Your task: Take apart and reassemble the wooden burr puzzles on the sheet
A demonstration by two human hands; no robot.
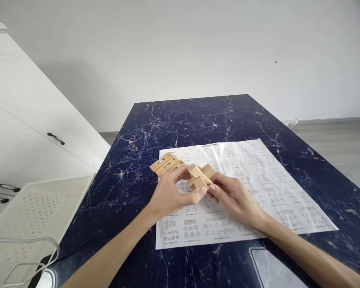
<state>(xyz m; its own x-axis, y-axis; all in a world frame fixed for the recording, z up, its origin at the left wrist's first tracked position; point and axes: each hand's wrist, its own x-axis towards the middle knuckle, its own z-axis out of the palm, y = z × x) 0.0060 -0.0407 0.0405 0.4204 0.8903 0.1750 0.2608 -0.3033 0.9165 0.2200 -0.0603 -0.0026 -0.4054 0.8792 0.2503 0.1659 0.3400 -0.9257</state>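
Between my two hands is a wooden burr puzzle (200, 176), its pale square bars crossing one another, held above a printed sheet. My left hand (175, 188) grips it from the left, with the thumb along its lower front and the fingers behind. From the right, my right hand (232, 196) pinches its lower right side between thumb and fingers. Flat wooden pieces marked with numbers (167, 163) lie just beyond my left hand, partly hidden by it. Under both hands spreads the creased instruction sheet (243, 160) with small diagrams in rows.
The dark blue marbled table (183, 120) reaches toward a pale wall (180, 52). A grey-white flat object (276, 268) lies at the near edge by my right forearm. At left are a white cabinet (27, 92), a perforated white panel (36, 208) and a cable (27, 241).
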